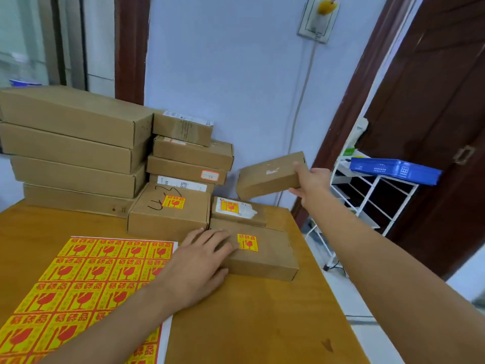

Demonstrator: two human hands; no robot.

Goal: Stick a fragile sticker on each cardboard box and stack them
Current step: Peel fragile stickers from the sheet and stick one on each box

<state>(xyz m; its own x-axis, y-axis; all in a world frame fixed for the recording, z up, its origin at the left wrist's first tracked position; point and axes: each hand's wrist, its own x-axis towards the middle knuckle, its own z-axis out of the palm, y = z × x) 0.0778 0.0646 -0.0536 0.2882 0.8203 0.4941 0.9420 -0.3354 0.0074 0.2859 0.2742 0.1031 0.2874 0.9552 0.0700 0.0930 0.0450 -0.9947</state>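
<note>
Gripping a small brown cardboard box by its right end, the right hand holds it tilted in the air above the far right corner of the orange-brown wooden table, with the thumb below and the fingers curled over the top edge; a torn white patch shows on the face of this box, and I see no sticker on it. The left hand lies flat with its fingers straight and spread, resting on the left part of a flat brown cardboard box that lies near the right edge of the table, holding nothing; a yellow and red fragile sticker sits on the top of that box just beside the fingertips. Behind it lies a lower brown box with a white label that also bears a yellow sticker, and to its left stands a brown box marked with black pen scrawl, stickered too. A large sheet of yellow and red fragile stickers lies on the table at the left, partly under the left forearm. Along the wall stand a stack of long brown cardboard boxes and a stack of shorter brown boxes
</note>
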